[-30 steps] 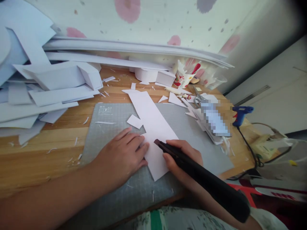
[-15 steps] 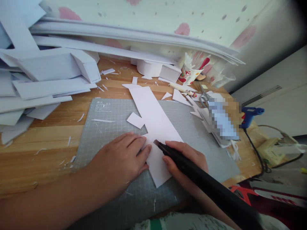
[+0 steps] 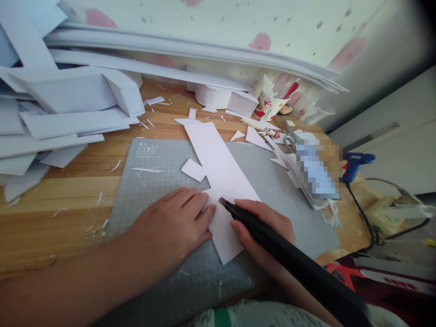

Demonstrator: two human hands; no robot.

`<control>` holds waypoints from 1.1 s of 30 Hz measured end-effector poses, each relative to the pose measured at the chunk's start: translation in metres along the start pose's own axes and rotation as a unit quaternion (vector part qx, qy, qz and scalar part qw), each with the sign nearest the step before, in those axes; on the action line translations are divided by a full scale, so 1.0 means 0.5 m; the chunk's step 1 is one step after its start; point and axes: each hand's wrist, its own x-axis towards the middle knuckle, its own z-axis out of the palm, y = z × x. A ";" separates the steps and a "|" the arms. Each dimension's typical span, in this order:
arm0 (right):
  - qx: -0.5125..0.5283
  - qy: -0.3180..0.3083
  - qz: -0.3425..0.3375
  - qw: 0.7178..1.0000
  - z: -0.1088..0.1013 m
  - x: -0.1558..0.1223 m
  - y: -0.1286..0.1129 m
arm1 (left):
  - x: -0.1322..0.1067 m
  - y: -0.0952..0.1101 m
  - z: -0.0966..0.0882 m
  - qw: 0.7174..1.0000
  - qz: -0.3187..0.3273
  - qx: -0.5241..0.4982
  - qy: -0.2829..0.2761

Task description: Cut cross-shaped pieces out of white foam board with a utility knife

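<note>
A long white paper strip (image 3: 218, 175) lies slantwise on a grey cutting mat (image 3: 153, 181). My left hand (image 3: 173, 225) lies flat on the mat with its fingers stretched out, the fingertips pressing the strip's left edge. My right hand (image 3: 264, 229) is closed around a black utility knife (image 3: 259, 231), whose tip rests on the strip beside my left fingertips. A small white offcut (image 3: 193, 170) sits on the mat just left of the strip.
Stacks of white board and paper (image 3: 64, 113) fill the left and back of the wooden desk (image 3: 51, 204). At right are a paper cup (image 3: 270, 106), scissors (image 3: 289, 138), paper scraps and a blue glue gun (image 3: 356, 163) with its cable. Small shavings are scattered around.
The view has shifted slightly since a second ago. Both hands and the knife stay in nearly the same place on the strip.
</note>
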 end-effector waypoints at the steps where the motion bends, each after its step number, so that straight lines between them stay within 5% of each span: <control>1: 0.000 -0.001 -0.003 1.000 0.000 0.000 0.000 | 0.000 0.000 0.001 1.000 0.001 -0.001 0.000; 33: -0.068 -0.020 -0.049 0.996 -0.024 -0.046 -0.021 | 0.006 -0.009 -0.001 0.997 -0.030 -0.022 -0.069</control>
